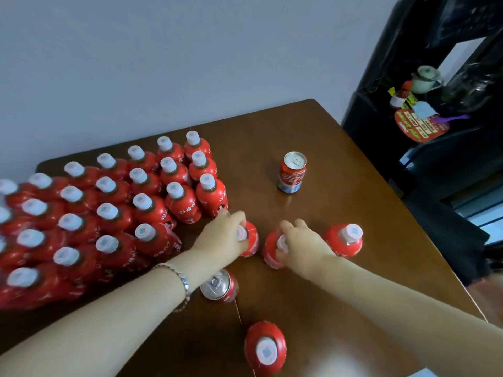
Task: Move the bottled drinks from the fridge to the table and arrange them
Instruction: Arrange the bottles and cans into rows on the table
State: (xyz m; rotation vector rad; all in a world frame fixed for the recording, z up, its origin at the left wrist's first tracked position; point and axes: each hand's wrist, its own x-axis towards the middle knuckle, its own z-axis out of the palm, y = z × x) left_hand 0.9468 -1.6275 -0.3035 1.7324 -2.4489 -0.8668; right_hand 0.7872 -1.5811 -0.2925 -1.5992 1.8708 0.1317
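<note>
Red bottles with white caps fill the left part of our brown counter point(313, 126), packed upright in tight rows point(109, 210) that touch one another. Our left hand point(223, 235) is closed around the cap and neck of one bottle point(251, 240) standing just right of the rows. Our right hand point(302, 246) is clamped the same way on the neck of a second bottle point(269, 251) beside it; the two held bottles stand close but apart. A third loose bottle point(344, 240) stands just right of the right hand, and another point(265, 348) stands alone near the counter's front edge. Two red cans stand on the counter too, both unopened: one point(292, 172) well apart toward the back, one point(219, 285) under our left wrist, which wears a bracelet point(182, 281). We cannot tell what the bottles hold; their wraps hide the liquid.
</note>
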